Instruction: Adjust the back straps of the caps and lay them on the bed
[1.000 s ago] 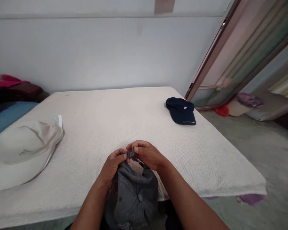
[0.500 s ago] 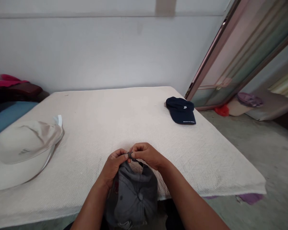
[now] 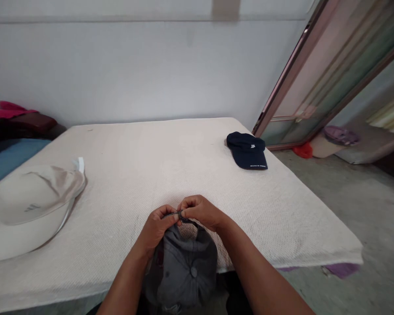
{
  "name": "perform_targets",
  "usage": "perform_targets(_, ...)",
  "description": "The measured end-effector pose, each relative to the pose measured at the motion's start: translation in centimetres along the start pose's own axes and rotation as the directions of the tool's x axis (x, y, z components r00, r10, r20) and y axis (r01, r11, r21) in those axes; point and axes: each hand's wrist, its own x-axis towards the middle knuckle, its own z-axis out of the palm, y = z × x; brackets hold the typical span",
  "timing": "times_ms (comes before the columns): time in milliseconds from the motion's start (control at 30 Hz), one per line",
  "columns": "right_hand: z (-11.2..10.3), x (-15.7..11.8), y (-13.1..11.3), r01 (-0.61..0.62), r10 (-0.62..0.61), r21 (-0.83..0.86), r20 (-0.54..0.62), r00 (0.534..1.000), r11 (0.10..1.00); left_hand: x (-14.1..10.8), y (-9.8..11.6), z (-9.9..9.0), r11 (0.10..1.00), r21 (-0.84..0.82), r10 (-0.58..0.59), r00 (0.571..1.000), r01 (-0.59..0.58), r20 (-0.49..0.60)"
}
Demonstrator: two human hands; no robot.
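Observation:
A dark grey baseball cap [image 3: 188,271] hangs at the near edge of the cloth-covered table, its crown button facing up and its back opening turned away from me. Both hands pinch the cap's back strap [image 3: 184,218]. On the left side, my left hand [image 3: 159,225] grips the strap between thumb and fingers. My right hand [image 3: 200,212] pinches it close beside the left thumb. The fingers partly hide the strap, and I cannot make out its fastening. Part of the cap falls below the table's edge.
A cream cap [image 3: 33,210] lies at the left on the white textured cloth [image 3: 134,153]. Toward the back right rests a navy cap [image 3: 248,151] with white lettering. A pale wall [image 3: 134,70] stands behind, a framed glass panel [image 3: 315,87] at the right.
The grey cap has shifted very slightly to the right, and the fingers have moved a little on the strap. Both hands still pinch it.

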Motion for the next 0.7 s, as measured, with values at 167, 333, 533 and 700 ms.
perform_targets(167,-0.2,0.09,0.14,-0.003,0.004,-0.034,0.009,1.0,0.999,-0.03,0.02,0.11,1.0,0.003,-0.002,1.0,0.002,-0.004)
perform_targets(333,-0.16,0.11,0.05,-0.001,0.001,-0.056,-0.002,1.0,0.998,-0.01,-0.02,0.15,1.0,0.003,-0.008,1.0,0.008,-0.012)
perform_targets(533,-0.37,0.08,0.1,0.008,-0.004,-0.083,0.048,0.999,0.996,0.06,-0.23,-0.05,1.0,0.004,-0.011,1.0,0.011,-0.009)
perform_targets(700,-0.37,0.18,0.27,0.002,0.001,-0.081,0.039,0.999,0.997,0.01,-0.1,0.03,1.0,0.009,-0.01,1.0,0.01,0.006)
